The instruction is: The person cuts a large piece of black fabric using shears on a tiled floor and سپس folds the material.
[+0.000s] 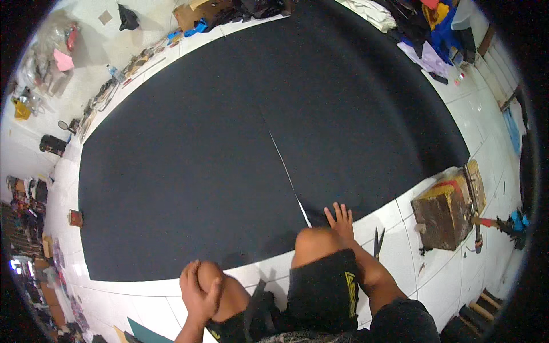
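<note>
A large black sheet (183,154) is spread over the white tiled floor in front of me. A long narrow slit (283,164) runs through it from the near edge toward the middle, with white showing through. My right hand (341,223) presses flat on the sheet's near edge, just right of the slit's wide end, fingers spread. On the tiles beside my right forearm lies a pair of scissors (378,242), blades apart and handles partly hidden by the arm. My left hand (199,290) rests cupped over my left knee, thumb apart, holding nothing.
A worn block-shaped box (443,217) with a hammer-like tool (479,220) against it stands at the right. Piled fabrics (426,34) lie at the far right. Loose tools and a bottle (114,72) line the far left wall. A small tin (75,218) sits by the sheet's left edge.
</note>
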Demonstrator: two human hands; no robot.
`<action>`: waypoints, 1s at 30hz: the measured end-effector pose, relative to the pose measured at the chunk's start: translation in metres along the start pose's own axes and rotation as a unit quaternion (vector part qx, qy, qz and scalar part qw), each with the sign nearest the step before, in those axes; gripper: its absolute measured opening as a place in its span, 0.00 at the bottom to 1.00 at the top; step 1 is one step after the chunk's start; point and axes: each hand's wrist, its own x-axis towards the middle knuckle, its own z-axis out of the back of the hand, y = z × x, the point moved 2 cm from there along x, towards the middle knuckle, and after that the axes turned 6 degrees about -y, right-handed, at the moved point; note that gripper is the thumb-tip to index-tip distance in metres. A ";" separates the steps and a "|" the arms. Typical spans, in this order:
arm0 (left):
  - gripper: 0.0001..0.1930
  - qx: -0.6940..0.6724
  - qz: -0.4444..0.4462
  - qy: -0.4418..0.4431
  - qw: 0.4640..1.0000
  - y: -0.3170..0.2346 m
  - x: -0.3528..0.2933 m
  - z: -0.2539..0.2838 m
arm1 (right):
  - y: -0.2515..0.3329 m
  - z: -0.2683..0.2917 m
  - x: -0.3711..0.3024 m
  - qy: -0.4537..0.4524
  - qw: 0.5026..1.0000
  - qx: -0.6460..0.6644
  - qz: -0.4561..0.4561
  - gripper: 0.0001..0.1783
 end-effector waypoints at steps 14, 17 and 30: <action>0.31 0.005 0.089 0.284 0.955 -0.053 -0.039 0.095 | -0.076 0.234 0.116 -0.091 0.748 0.387 -0.532 0.46; 0.32 -0.018 0.147 0.355 0.923 -0.077 -0.047 0.115 | -0.089 0.330 0.147 -0.140 0.690 0.437 -0.559 0.45; 0.28 -0.226 0.105 0.369 0.895 -0.318 0.234 0.141 | 0.047 0.579 0.199 -0.056 0.880 0.266 -0.389 0.21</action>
